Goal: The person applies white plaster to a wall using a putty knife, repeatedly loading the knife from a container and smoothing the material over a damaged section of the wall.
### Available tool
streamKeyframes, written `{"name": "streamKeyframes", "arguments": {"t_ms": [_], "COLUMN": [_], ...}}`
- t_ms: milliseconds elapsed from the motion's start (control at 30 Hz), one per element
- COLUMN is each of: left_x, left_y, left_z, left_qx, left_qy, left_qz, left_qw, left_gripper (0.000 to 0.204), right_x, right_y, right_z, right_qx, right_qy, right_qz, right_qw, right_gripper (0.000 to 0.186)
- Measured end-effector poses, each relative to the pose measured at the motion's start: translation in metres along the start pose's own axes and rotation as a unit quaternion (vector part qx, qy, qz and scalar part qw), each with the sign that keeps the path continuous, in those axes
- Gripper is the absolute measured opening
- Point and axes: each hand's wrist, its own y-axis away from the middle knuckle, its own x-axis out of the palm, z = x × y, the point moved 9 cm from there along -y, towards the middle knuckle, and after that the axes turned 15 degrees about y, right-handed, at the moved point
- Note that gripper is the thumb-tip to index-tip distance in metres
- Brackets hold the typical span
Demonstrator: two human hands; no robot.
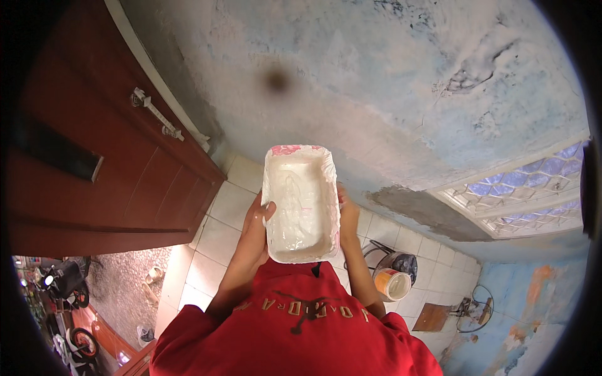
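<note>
A rectangular white paint tray (301, 207), coated in thick white paint with pink patches on its rim, is held in the middle of the view at the front of my body. My left hand (254, 225) grips its left side, thumb over the rim and fingers mostly hidden behind it. My right hand (347, 207) is closed on the tray's right side, largely hidden by it. Wet white paint lies smeared across the inside.
A red-brown door (94, 188) stands at left, with motorbikes (72, 291) and shoes (146, 335) beyond. A patchy blue-white wall (395, 88) with a grille window (514, 188) faces me. A bucket (394, 284), dark bag and board (431, 316) sit on the tiled floor (229, 207).
</note>
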Motion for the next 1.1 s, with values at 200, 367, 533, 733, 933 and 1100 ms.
{"name": "streamKeyframes", "arguments": {"t_ms": [200, 367, 533, 733, 933, 1100], "left_x": [0.018, 0.022, 0.047, 0.045, 0.047, 0.056], "left_y": [-0.003, -0.016, -0.015, -0.010, -0.008, -0.007], "left_z": [-0.027, -0.044, -0.056, -0.069, -0.072, -0.068], "left_qx": [0.060, 0.110, 0.109, 0.098, 0.079, 0.074], "left_qy": [-0.169, -0.294, -0.357, -0.415, -0.436, -0.510], "left_qz": [0.007, 0.032, 0.073, 0.047, 0.058, 0.085], "left_qw": [0.984, 0.949, 0.925, 0.903, 0.895, 0.853], "left_gripper": [0.068, 0.065, 0.065, 0.066, 0.068, 0.071], "right_x": [-0.118, -0.191, -0.203, -0.205, -0.197, -0.181], "right_y": [-0.035, -0.046, -0.057, -0.056, -0.052, -0.053], "right_z": [-0.020, 0.010, 0.041, 0.067, 0.084, 0.089], "right_qx": [0.006, -0.074, -0.138, -0.181, -0.245, -0.273], "right_qy": [-0.302, -0.199, -0.094, -0.006, 0.005, 0.031], "right_qz": [-0.080, -0.107, -0.069, -0.044, -0.032, 0.028], "right_qw": [0.950, 0.971, 0.984, 0.982, 0.969, 0.961], "right_gripper": [0.029, 0.032, 0.035, 0.036, 0.039, 0.033]}}
